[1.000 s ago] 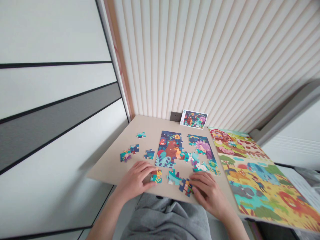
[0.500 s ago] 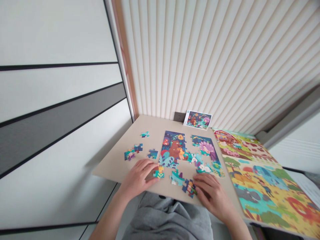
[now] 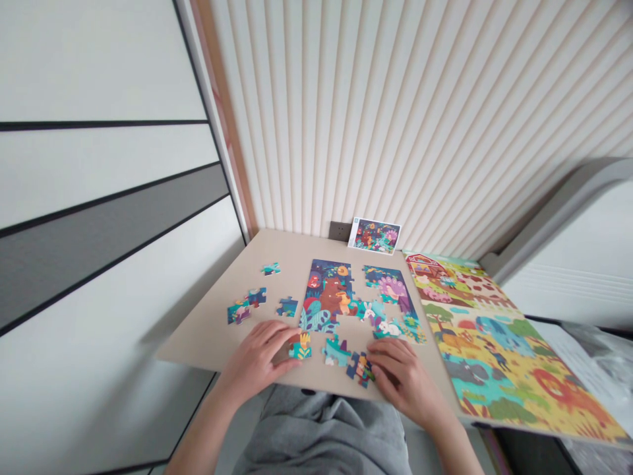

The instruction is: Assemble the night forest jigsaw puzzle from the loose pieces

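My left hand lies low over the table with its thumb and index finger on either side of a teal puzzle piece bearing a yellow plant. The fingertips of my right hand meet the right edge of some dark blue puzzle pieces, thumb and index close together there. Between the hands lies a loose teal puzzle piece. Beyond them is the partly joined puzzle: a bear section on the left and a peacock section on the right, with a gap between their upper parts.
Loose pieces lie at the left, with a blue piece and a small teal piece nearby. A picture card leans at the back by a wall socket. Completed animal puzzles cover the right side.
The whole view has shifted, so the table appears farther left. Both hands stay at the same pieces, with hardly any movement against the table.
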